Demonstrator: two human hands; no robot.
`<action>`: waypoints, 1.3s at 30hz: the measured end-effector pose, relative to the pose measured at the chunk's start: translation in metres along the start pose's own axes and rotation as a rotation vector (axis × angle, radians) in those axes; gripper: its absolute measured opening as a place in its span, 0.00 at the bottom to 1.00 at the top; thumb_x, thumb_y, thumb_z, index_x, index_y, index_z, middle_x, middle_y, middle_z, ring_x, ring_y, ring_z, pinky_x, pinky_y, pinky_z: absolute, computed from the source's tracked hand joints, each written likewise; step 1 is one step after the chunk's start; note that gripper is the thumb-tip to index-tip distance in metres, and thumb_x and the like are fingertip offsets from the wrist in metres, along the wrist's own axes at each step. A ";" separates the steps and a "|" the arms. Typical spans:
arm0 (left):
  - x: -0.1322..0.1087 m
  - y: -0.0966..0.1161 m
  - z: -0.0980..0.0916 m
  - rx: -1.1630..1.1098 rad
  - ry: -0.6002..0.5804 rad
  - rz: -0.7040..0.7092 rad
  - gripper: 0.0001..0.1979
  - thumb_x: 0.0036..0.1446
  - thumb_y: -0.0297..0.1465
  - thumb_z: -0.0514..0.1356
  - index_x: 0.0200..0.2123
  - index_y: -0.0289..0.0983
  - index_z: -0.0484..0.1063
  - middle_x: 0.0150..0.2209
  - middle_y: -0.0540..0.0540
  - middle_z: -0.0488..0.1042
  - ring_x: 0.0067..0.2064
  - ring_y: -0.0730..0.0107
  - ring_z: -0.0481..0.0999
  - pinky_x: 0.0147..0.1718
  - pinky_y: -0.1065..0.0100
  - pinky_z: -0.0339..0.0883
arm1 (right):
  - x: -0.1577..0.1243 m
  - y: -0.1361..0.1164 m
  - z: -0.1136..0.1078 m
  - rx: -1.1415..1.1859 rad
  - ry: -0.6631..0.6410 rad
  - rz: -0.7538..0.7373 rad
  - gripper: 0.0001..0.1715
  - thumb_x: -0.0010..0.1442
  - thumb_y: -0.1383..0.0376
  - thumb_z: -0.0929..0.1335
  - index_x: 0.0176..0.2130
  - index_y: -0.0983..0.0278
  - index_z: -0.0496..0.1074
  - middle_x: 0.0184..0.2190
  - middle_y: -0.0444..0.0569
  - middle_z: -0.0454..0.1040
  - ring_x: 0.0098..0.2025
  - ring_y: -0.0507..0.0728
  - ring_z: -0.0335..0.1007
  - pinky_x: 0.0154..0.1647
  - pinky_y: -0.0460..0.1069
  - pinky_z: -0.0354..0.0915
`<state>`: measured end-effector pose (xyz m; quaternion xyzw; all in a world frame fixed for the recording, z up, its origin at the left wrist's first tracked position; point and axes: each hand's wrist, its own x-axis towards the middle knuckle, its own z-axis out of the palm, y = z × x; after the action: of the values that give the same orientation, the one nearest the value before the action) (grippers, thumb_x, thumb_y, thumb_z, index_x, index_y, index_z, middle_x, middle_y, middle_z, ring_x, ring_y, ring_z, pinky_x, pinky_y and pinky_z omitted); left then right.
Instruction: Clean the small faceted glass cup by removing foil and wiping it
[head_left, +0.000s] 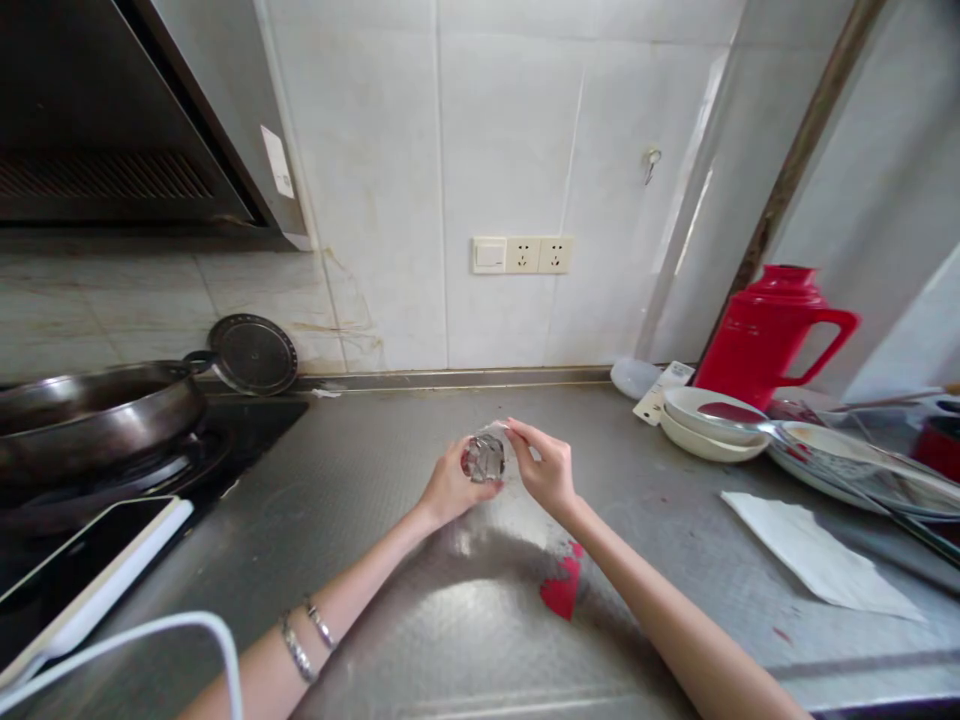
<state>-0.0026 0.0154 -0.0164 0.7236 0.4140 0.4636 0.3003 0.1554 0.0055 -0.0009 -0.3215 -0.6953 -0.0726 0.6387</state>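
Observation:
My left hand point(446, 487) is wrapped around a small, shiny, see-through glass point(486, 458), its round opening turned toward me above the counter. Close by on the right, my right hand point(545, 462) has its thumb and forefinger pinched at the glass's upper rim. A thin pale edge runs from the rim to those fingertips; what exactly they grip is too small to tell. On the steel counter point(360, 440) below my right forearm lies a torn red scrap point(562, 585).
A steel pan point(97, 420) sits on the black stove at left, near a phone-like device point(90, 575) with a white cable point(187, 620). To the right are a red thermos flask point(765, 335), stacked bowls point(709, 440), a plate with utensils and a white paper towel point(817, 555).

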 end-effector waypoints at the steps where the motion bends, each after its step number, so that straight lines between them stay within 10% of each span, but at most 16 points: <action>1: -0.002 0.001 0.001 0.035 -0.009 0.013 0.29 0.35 0.31 0.70 0.44 0.35 0.70 0.39 0.45 0.73 0.38 0.65 0.72 0.36 0.66 0.66 | 0.000 0.004 -0.001 -0.009 -0.024 -0.019 0.12 0.62 0.70 0.64 0.40 0.59 0.76 0.35 0.47 0.81 0.39 0.57 0.79 0.43 0.50 0.75; 20: 0.002 -0.009 0.000 0.096 0.005 0.080 0.19 0.37 0.30 0.68 0.37 0.38 0.72 0.37 0.46 0.74 0.42 0.60 0.72 0.44 0.63 0.64 | -0.017 -0.009 0.006 0.163 -0.325 -0.160 0.18 0.62 0.71 0.62 0.48 0.57 0.73 0.41 0.48 0.79 0.47 0.57 0.75 0.54 0.56 0.69; 31: -0.001 0.002 0.001 -0.233 -0.116 -0.175 0.26 0.38 0.36 0.68 0.42 0.32 0.69 0.30 0.48 0.71 0.31 0.69 0.70 0.26 0.71 0.65 | 0.002 0.009 0.008 0.300 0.069 0.651 0.23 0.59 0.50 0.65 0.37 0.66 0.76 0.30 0.51 0.79 0.34 0.58 0.74 0.34 0.50 0.69; 39: 0.000 -0.002 -0.002 -0.409 -0.170 -0.296 0.30 0.41 0.46 0.67 0.44 0.33 0.70 0.32 0.47 0.70 0.29 0.71 0.70 0.20 0.74 0.67 | -0.004 0.018 0.012 0.585 -0.334 0.674 0.19 0.60 0.57 0.63 0.44 0.64 0.76 0.43 0.51 0.78 0.47 0.60 0.72 0.48 0.54 0.67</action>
<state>-0.0049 0.0168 -0.0173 0.6158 0.3862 0.4261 0.5386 0.1552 0.0240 -0.0119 -0.3432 -0.6365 0.3902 0.5700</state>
